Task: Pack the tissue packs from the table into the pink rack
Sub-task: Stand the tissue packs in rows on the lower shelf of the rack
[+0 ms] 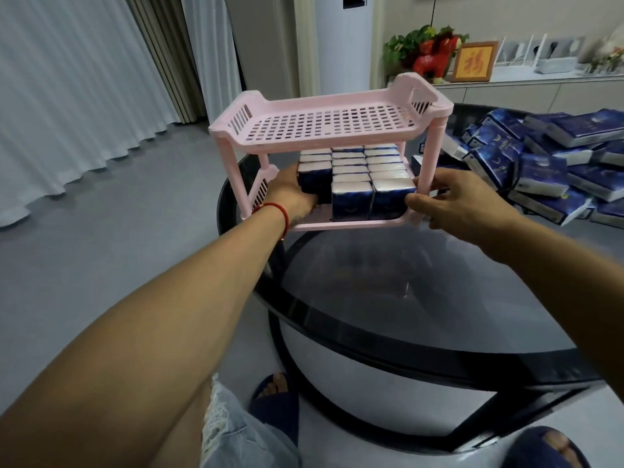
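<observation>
Glass, dark and smoked, forms the round table (422, 298); the pink rack (324, 130) stands at its far left edge, with its left legs right at the rim. Risk one: a sideways push on the packs could slide the rack off that edge, since the glass probably offers little grip.

Lower shelf of the rack holds three rows of packed tissue packs (351, 170) standing upright; the top shelf is bare. A loose heap of tissue packs (540, 157) lies along the far right edge of the table, well apart from the rack's open front.

Left hand (293, 194) reaches into the lower shelf, fingers curled round the front pack of the left row (315, 179), which sits further back than its neighbours. Right hand (452, 197) is at the right front leg, fingers lightly bent, fingertips touching the right front pack; a firm grip cannot be confirmed. Risk two: the front packs sit at the shelf lip, and pressing the left row could tip them out forward. Risk three: the heap overhangs in places and may slump when drawn from.

Writing: the packs carry a crescent-moon mark and pale lettering, too blurred to read. A framed picture (474, 60) on the far sideboard shows one red Chinese character, apparently 福.
</observation>
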Demonstrator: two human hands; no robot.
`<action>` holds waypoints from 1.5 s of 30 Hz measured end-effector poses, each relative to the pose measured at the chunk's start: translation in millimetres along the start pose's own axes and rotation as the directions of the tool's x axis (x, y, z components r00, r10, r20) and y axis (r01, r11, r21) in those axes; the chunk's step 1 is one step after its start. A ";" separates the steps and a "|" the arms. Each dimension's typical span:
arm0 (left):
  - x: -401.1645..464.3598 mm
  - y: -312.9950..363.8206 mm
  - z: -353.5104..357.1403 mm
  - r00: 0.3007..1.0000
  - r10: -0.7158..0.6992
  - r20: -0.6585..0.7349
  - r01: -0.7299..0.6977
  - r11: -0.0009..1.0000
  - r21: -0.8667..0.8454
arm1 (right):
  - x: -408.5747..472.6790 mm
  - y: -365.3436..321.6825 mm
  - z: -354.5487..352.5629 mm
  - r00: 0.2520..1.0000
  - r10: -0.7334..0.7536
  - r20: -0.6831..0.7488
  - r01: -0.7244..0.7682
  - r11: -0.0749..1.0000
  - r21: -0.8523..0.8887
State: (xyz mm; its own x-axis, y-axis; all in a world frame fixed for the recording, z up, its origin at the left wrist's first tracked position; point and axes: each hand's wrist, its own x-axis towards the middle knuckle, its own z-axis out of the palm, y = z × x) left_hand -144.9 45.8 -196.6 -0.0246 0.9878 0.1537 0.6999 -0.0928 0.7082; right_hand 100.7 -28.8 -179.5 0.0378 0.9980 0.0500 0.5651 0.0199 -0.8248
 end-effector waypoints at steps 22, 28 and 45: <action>-28.6 -6.8 3.2 0.993 -0.003 -0.115 0.018 0.992 0.126 | -11.1 4.9 -14.1 0.999 -0.021 0.037 0.020 1.000 0.011; -73.3 8.3 8.0 0.981 0.078 -0.176 -0.038 0.975 0.219 | -27.4 16.0 -29.5 0.983 -0.090 -0.158 0.048 0.967 -0.251; -144.9 74.2 50.2 0.898 0.435 -0.066 -0.438 0.897 -0.051 | -43.8 69.6 -95.3 0.846 -0.349 -0.403 0.112 0.856 -0.504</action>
State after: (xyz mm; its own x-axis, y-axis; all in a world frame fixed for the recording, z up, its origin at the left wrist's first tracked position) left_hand -53.5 -98.0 -200.8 0.2350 0.8387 0.4913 0.6022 -0.5224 0.6037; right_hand 216.9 -76.9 -185.5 0.1673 0.8133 0.5573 0.9038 0.0993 -0.4162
